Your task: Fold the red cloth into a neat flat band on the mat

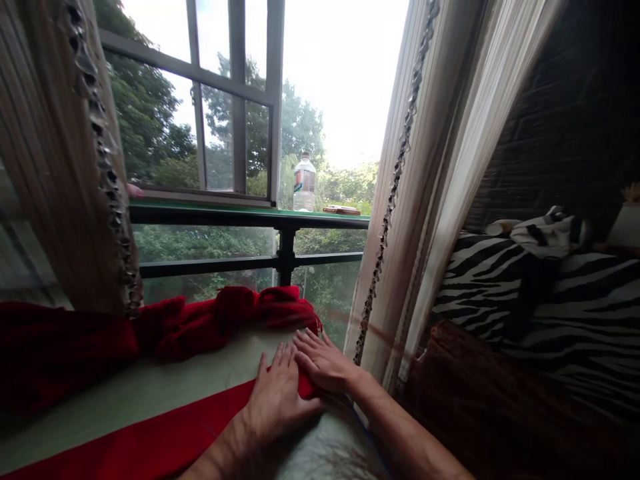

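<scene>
My left hand (274,395) lies flat, fingers stretched out, on a strip of red cloth (150,437) spread over a pale green surface (150,390). My right hand (323,360) rests flat beside it, fingers extended and pointing left, touching the same red cloth at its far end. More of the red cloth (225,320) lies bunched in a heap along the window side just beyond both hands. Neither hand grips anything.
An open window with a dark rail (250,217) holds a clear water bottle (304,183) and a flat brown object (341,210). Beaded curtains hang left (100,153) and right (395,180). A zebra-print cushion (540,293) lies at the right.
</scene>
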`<state>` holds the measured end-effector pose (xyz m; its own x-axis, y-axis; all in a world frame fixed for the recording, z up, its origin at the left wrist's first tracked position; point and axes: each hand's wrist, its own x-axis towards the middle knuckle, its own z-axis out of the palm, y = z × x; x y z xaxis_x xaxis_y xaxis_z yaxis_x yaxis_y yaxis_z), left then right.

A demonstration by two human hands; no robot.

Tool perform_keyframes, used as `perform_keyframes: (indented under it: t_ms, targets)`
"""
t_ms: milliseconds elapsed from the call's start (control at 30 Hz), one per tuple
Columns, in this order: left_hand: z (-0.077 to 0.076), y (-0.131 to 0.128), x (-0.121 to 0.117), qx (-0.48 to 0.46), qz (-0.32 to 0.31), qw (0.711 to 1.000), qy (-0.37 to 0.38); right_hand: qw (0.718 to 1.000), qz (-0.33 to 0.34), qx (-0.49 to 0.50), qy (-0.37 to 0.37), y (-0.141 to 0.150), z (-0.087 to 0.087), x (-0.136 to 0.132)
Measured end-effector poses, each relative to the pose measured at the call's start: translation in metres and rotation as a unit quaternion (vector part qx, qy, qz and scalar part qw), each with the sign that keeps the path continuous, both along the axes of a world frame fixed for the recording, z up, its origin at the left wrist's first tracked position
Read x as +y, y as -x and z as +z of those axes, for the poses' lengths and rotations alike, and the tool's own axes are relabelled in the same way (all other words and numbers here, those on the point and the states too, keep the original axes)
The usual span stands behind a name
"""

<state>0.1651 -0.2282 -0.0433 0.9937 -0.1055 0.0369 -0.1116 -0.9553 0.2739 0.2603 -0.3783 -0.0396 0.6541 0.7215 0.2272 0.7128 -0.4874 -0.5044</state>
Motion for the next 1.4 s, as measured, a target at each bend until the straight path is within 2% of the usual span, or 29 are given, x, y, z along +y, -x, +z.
perform_keyframes:
  t_ms: [100, 233, 333, 400, 467, 600, 667, 767, 900, 1033, 1133, 1267, 1400]
  targets:
    - [0.004, 0.002, 0.0, 0.009, -0.003, 1.0, 0.006, 1.0, 0.002, -0.006, 0.018, -0.007, -0.011, -0.002]
    - [0.016, 0.016, 0.003, 0.016, 0.003, 1.0, -0.009, 0.999, 0.0, -0.026, 0.037, -0.011, -0.011, -0.004]
    - [0.026, 0.038, 0.02, 0.029, 0.003, 0.999, -0.015, 0.998, -0.009, -0.036, 0.049, -0.005, -0.008, -0.003]
    - [0.027, 0.056, 0.039, 0.036, 0.001, 0.999, -0.018, 0.997, -0.015, -0.041, 0.057, 0.001, -0.007, -0.003]
    - [0.021, 0.073, 0.062, 0.039, 0.0, 0.999, -0.022, 0.997, -0.019, -0.04, 0.069, 0.004, -0.005, -0.004]
    - [-0.005, 0.093, 0.12, 0.007, -0.025, 0.999, -0.038, 0.992, -0.022, -0.028, 0.118, 0.003, 0.008, -0.002]
    - [-0.018, 0.097, 0.152, -0.02, -0.051, 0.998, -0.037, 0.99, -0.025, -0.034, 0.135, 0.004, 0.018, 0.006]
    - [-0.032, 0.103, 0.198, -0.075, -0.033, 0.996, -0.023, 0.989, -0.02, -0.057, 0.133, 0.017, 0.027, 0.028]
    - [-0.046, 0.125, 0.24, -0.124, -0.011, 0.992, -0.018, 0.989, -0.003, -0.069, 0.132, 0.047, 0.015, 0.053]
    - [-0.053, 0.149, 0.25, -0.086, -0.009, 0.996, -0.006, 0.987, -0.017, -0.069, 0.142, 0.063, -0.008, 0.057]
    - [-0.052, 0.155, 0.244, -0.049, -0.015, 0.999, -0.006, 0.986, -0.026, -0.071, 0.146, 0.064, -0.012, 0.054]
    - [-0.045, 0.153, 0.248, -0.036, -0.012, 0.999, 0.013, 0.987, -0.016, -0.072, 0.146, 0.067, 0.004, 0.063]
    - [-0.033, 0.149, 0.267, -0.083, 0.024, 0.995, 0.045, 0.989, 0.055, -0.073, 0.116, 0.077, 0.023, 0.112]
